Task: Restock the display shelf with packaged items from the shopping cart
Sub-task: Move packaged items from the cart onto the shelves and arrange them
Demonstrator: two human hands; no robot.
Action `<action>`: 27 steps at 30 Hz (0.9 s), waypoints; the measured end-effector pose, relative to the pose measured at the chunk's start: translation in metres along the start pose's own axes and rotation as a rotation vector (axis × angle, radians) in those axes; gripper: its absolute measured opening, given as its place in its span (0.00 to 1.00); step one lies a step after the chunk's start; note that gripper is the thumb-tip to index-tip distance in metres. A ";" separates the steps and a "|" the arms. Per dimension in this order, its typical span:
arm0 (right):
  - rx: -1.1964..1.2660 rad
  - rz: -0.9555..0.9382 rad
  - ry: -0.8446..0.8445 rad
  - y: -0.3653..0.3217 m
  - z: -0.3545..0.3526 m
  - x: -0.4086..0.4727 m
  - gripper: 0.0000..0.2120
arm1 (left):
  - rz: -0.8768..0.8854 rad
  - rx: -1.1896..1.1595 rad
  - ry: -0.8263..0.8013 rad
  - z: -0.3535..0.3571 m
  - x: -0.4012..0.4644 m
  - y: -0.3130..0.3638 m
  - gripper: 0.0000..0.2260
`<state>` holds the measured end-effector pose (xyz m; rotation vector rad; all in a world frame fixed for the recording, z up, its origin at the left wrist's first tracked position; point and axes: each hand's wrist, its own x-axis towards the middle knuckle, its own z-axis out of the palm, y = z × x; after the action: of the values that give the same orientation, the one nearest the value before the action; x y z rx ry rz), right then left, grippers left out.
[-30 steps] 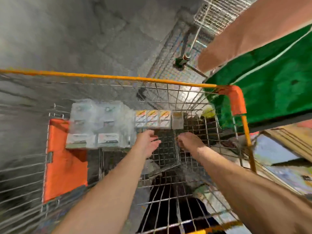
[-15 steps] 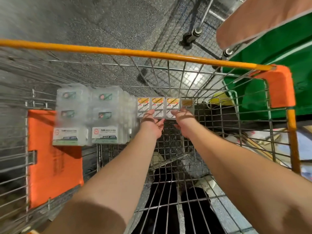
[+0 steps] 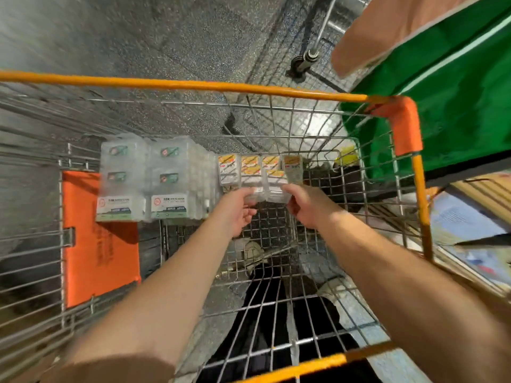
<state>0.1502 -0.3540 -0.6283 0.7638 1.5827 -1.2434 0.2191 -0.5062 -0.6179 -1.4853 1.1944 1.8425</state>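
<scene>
Both arms down into the shopping cart [image 3: 276, 91], wire walls all round, orange rim across the top. Left hand [image 3: 237, 210] and right hand [image 3: 305, 207] met at the middle of the basket, each curled round one end of a small bundle of clear-wrapped packs [image 3: 266, 193]. Left fingers hooked on the bundle's left end, thumb side up; right fingers pinched on its right end. Bundle held level between the two hands, just in front of the row of yellow-labelled packs [image 3: 257, 167] and overlapping the row's lower edge. Lifted clear of the cart floor or resting on it: could not tell, blur too heavy there.

Row of yellow-labelled packs stood upright against the far wire wall, side by side, orange-and-yellow labels facing up toward the camera. Print too small to read. Just left of that row, touching it, sat a big block of clear plastic cases [image 3: 154, 178], stacked two wide, green tags on the upper ones, white labels along the near edge. Block rested partly over the orange child-seat flap [image 3: 96, 244] at the cart's left side.

Beyond the right rim, a green fabric bin [image 3: 456, 92] pressed close to the cart's orange corner guard [image 3: 406, 125]. Grey speckled floor [image 3: 138, 37] beyond the far rim. Dark shapes visible under the wire floor, blurred, not identifiable.
</scene>
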 end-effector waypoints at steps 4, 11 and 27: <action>-0.043 -0.077 -0.091 0.000 -0.024 -0.055 0.16 | 0.116 0.101 -0.023 0.011 -0.062 -0.002 0.17; 0.150 -0.336 -0.054 -0.007 -0.114 -0.175 0.17 | 0.385 0.224 -0.153 0.069 -0.183 -0.004 0.26; 0.369 -0.774 0.338 0.043 -0.344 -0.374 0.07 | 0.955 0.617 -0.359 0.297 -0.377 -0.059 0.07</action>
<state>0.2187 0.0164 -0.2841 0.6162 2.0504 -2.0922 0.2213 -0.1677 -0.2722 -0.2001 2.2111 1.8370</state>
